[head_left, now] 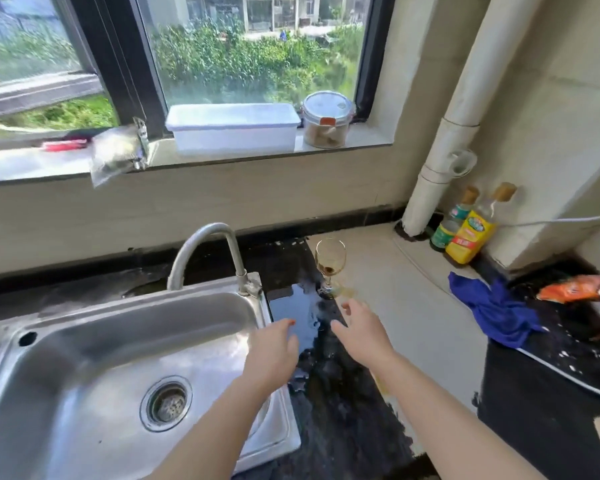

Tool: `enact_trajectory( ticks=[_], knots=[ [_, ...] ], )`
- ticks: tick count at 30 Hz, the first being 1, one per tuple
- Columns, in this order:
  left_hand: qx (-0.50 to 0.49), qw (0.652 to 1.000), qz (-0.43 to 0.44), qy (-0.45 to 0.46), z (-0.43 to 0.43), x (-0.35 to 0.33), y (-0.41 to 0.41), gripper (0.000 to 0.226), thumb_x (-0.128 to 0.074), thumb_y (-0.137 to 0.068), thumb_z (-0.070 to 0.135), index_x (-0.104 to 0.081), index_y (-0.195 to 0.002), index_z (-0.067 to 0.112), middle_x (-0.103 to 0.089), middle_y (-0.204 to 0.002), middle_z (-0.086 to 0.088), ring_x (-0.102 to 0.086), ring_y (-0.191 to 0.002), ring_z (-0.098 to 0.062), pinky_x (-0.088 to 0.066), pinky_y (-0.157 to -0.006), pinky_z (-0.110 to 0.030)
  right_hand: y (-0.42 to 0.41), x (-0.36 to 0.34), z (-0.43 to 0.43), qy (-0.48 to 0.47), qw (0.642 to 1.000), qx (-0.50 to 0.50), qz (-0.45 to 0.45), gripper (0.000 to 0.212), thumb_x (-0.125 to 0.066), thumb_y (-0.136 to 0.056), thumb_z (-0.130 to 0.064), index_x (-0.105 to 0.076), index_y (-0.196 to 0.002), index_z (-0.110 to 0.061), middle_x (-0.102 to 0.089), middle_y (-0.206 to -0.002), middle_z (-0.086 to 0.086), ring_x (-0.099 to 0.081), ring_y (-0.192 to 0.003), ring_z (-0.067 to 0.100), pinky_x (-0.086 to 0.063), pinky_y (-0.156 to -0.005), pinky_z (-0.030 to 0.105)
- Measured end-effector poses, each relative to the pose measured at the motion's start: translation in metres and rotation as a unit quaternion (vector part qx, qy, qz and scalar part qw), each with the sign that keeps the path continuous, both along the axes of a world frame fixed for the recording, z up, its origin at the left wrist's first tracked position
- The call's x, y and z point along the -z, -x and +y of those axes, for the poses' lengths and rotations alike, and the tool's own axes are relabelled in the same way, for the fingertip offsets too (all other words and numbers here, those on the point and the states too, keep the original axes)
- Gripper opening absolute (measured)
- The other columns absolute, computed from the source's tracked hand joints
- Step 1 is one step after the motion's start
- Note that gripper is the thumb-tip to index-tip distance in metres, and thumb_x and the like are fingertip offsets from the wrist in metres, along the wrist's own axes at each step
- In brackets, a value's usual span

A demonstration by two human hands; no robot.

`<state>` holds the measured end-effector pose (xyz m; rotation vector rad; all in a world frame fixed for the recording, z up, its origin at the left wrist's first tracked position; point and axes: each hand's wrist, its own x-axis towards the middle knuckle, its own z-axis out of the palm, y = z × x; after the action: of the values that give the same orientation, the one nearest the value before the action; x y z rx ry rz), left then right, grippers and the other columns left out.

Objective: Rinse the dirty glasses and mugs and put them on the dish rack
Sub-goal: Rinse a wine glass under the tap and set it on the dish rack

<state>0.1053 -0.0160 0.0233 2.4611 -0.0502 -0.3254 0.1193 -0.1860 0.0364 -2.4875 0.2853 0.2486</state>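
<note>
A stemmed wine glass with brownish dregs stands upright on the wet black counter, just right of the steel sink. The curved tap rises at the sink's back edge, and no water runs from it. My right hand is stretched out with fingers apart, a short way in front of the glass and not touching it. Over the sink's right rim my left hand hovers, palm down, holding nothing. No dish rack is in view.
A blue cloth and an orange packet lie on the counter to the right. Two bottles stand in the corner by a white pipe. On the windowsill sit a white box and a lidded jar.
</note>
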Motion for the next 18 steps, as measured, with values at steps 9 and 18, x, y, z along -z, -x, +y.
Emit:
enact_trajectory(
  ticks=[9,18],
  knots=[
    [-0.050,0.971,0.081,0.221,-0.044,0.004,-0.109,0.052,-0.035,-0.101,0.023,-0.024,-0.151,0.027,-0.031,-0.154,0.007,-0.036,-0.132,-0.005,-0.029,-0.106,-0.024,-0.103,-0.002,-0.028,-0.061,0.997,0.033,-0.015,0.062,-0.065,-0.085,-0.027,-0.039,-0.140,-0.018,-0.049,-0.137,0.001,-0.050,-0.122,0.021,-0.042,-0.098,0.034],
    [-0.004,0.953,0.099,0.287,-0.040,-0.002,-0.137,0.070,-0.029,-0.091,-0.003,-0.034,-0.143,0.043,-0.053,-0.125,0.017,-0.052,-0.061,0.003,-0.042,-0.058,-0.017,-0.125,0.010,-0.029,-0.217,0.976,0.028,-0.014,0.071,-0.068,-0.075,0.003,-0.048,-0.136,-0.028,-0.067,-0.109,-0.003,-0.065,-0.089,0.005,-0.050,-0.069,0.014]
  ],
)
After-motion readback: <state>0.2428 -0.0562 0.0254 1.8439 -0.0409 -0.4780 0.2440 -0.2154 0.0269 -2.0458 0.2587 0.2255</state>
